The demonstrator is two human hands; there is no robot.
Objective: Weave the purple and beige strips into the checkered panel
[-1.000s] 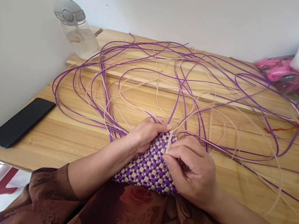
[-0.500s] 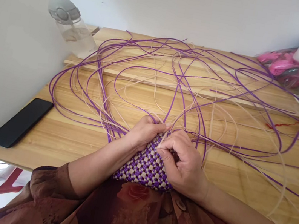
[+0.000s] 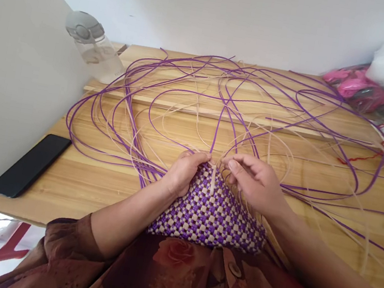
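Purple and cream weave: we log the woven piece [image 3: 198,214] at the lower centre of the frame, against the front of the brown patterned garment [image 3: 177,254], its pointed top edge near mid-frame. Purple and pale strands [image 3: 225,104] fan out from that edge in loops over the desk [image 3: 88,190].

Left hand [image 3: 183,174]: closed on the upper left edge of the piece, thumb on top near the point; we cannot see the fingers behind. Compared with the two earlier views, we find this grip much the same.

Right hand [image 3: 254,176]: here we note the change. Half a second ago it was pinching the short pale strip [image 3: 213,181]; now it is off the strip and higher, just right of the point, among the strands. Its fingers are loosely curled, thumb and forefinger close together. Whether a strand sits between them we cannot tell.

The strip lies unheld down the face of the weave, so we judge that end folded over, attention having passed to the strands beside it. More of the right side of the weave now shows.

Surroundings: phone [image 3: 29,166] at left, bottle [image 3: 97,52] at upper left.
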